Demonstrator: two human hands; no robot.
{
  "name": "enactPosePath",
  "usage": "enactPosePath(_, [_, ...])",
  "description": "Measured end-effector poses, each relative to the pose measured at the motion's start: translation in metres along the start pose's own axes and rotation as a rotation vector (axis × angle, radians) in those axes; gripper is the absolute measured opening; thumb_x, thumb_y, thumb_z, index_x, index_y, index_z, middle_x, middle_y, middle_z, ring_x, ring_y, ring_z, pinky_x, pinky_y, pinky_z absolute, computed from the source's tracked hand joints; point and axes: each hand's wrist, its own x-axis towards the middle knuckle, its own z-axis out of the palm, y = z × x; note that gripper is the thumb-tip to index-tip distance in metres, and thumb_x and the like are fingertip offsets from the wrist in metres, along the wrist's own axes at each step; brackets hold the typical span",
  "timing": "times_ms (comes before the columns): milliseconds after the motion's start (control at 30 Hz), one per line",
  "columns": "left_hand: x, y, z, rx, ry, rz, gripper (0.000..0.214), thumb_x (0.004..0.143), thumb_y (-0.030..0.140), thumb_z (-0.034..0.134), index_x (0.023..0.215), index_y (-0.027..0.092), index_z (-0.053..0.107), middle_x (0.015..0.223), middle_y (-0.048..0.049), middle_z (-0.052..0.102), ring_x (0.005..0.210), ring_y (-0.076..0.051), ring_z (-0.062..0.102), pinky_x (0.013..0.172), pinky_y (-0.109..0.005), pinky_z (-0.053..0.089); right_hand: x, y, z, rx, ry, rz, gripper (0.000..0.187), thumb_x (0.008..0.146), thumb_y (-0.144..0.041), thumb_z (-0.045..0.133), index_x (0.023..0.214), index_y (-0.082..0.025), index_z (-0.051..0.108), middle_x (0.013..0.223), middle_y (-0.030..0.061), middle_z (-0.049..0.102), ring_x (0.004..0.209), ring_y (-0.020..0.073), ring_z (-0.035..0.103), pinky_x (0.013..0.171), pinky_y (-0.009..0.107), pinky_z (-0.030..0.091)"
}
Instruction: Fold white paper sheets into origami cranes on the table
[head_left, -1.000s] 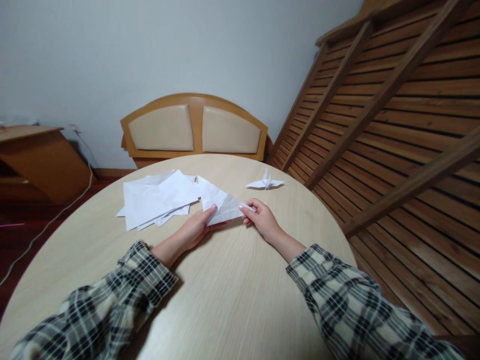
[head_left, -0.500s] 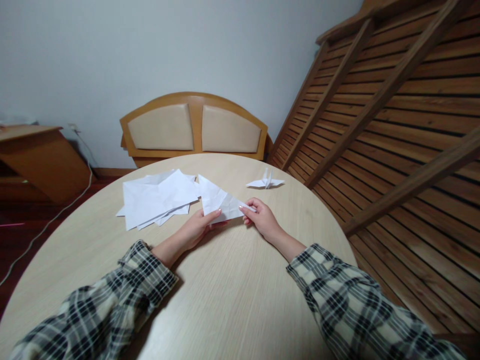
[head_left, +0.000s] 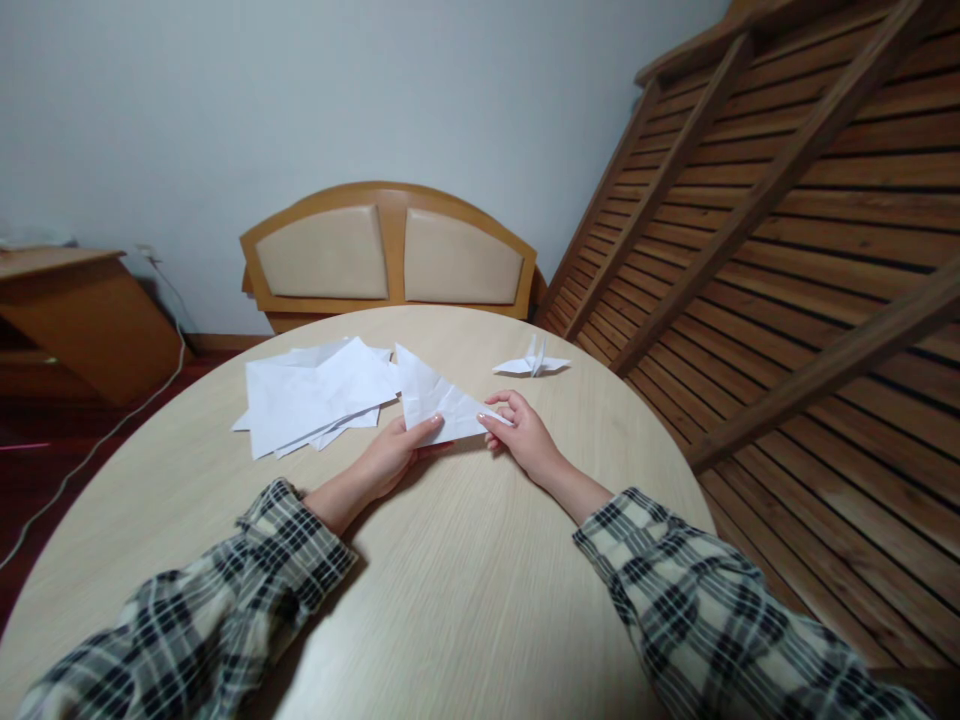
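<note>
Between my two hands is a white sheet of paper folded into a triangle [head_left: 442, 398], with creases across its face. My left hand [head_left: 392, 455] grips its lower left part, thumb on top and fingers underneath, mostly hidden. At the right-hand corner, my right hand [head_left: 523, 432] pinches the tip between thumb and fingers. Just beyond the right hand, a white origami crane [head_left: 532, 362] stands on the table with its wings spread. A loose pile of white paper sheets [head_left: 311, 395] lies to the left of the folded paper.
The round pale wooden table [head_left: 450, 600] has a curved edge. Behind it stands a headboard [head_left: 394, 240] with two cream panels. A slatted wooden frame [head_left: 787, 270] leans on the right. A brown desk [head_left: 82, 325] and a white cable [head_left: 112, 430] are at the left.
My hands keep their hold on the folded paper almost unmoved. The right index finger has lifted slightly, and the paper's creased face lies a little flatter.
</note>
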Motion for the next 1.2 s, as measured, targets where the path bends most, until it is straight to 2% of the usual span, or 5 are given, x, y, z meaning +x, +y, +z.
enactPosePath(100, [0.0006,-0.0003,-0.0001,-0.004,0.011,0.011,0.034,0.080,0.029,0.073,0.109,0.012,0.069,0.124,-0.0164,0.067,0.118,-0.032,0.060,0.102,-0.043,0.047,-0.0004,-0.0009,0.0000,-0.004,-0.017,0.009,0.040,0.075,-0.043,0.071,0.102,-0.021,0.051,0.062,-0.0063,0.059,0.048,0.0085,0.055,0.046,0.020,0.044])
enactPosePath(467, [0.0011,-0.0008,-0.0011,-0.015,0.038,0.034,0.030,0.078,0.029,0.074,0.103,0.011,0.072,0.120,-0.0159,0.069,0.115,-0.032,0.061,0.101,-0.043,0.049,-0.0006,-0.0004,0.0010,0.001,-0.048,0.057,0.036,0.075,-0.044,0.073,0.095,-0.019,0.056,0.060,-0.0046,0.061,0.048,0.0083,0.056,0.046,0.020,0.046])
enactPosePath(700, [0.0028,-0.0029,-0.0037,-0.001,0.029,0.022,0.032,0.079,0.032,0.074,0.101,0.010,0.072,0.116,-0.0165,0.071,0.110,-0.030,0.063,0.099,-0.042,0.049,-0.0025,-0.0027,0.0013,-0.025,-0.128,0.056,0.036,0.076,-0.048,0.071,0.088,-0.017,0.061,0.058,-0.0029,0.061,0.050,0.0091,0.056,0.049,0.021,0.048])
enactPosePath(967, [0.0023,-0.0015,-0.0027,0.027,0.059,0.007,0.029,0.077,0.032,0.075,0.097,0.011,0.073,0.112,-0.0154,0.072,0.108,-0.028,0.064,0.097,-0.041,0.049,-0.0043,-0.0057,0.0016,-0.097,-0.153,0.042,0.033,0.077,-0.048,0.069,0.077,-0.018,0.058,0.055,-0.0027,0.060,0.049,0.0102,0.055,0.050,0.023,0.048])
enactPosePath(1200, [0.0015,-0.0002,-0.0013,0.019,0.032,0.002,0.031,0.078,0.031,0.074,0.100,0.009,0.073,0.116,-0.0179,0.070,0.109,-0.030,0.063,0.099,-0.042,0.048,-0.0027,-0.0018,0.0013,-0.112,-0.135,0.012,0.033,0.084,-0.051,0.061,0.075,-0.019,0.056,0.054,-0.0022,0.061,0.049,0.0109,0.055,0.051,0.024,0.047])
